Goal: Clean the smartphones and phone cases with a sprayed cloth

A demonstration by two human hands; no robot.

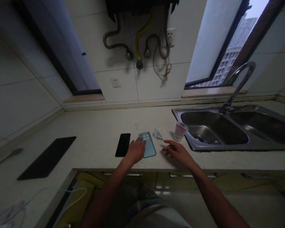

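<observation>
My left hand (136,150) lies over the left edge of a light blue phone case (150,148), its fingers stretched out and a ring on one of them. The case rests flat on the counter, camera cutouts at its far end. Just left of that hand is a black smartphone (122,145), dark screen up. My right hand (177,152) hovers to the right of the case, fingers apart and index pointing left, with nothing visible in it. A small crumpled clear wrapper (157,133) lies beyond its fingertips. Behind the right hand stands a plastic cup (180,131) with pink markings.
A steel double sink (213,126) with a curved faucet (239,82) is set into the counter (97,126) at right. A black mat (47,158) lies at left, near a white cable (73,190). Pipes and a socket (116,82) are on the wall.
</observation>
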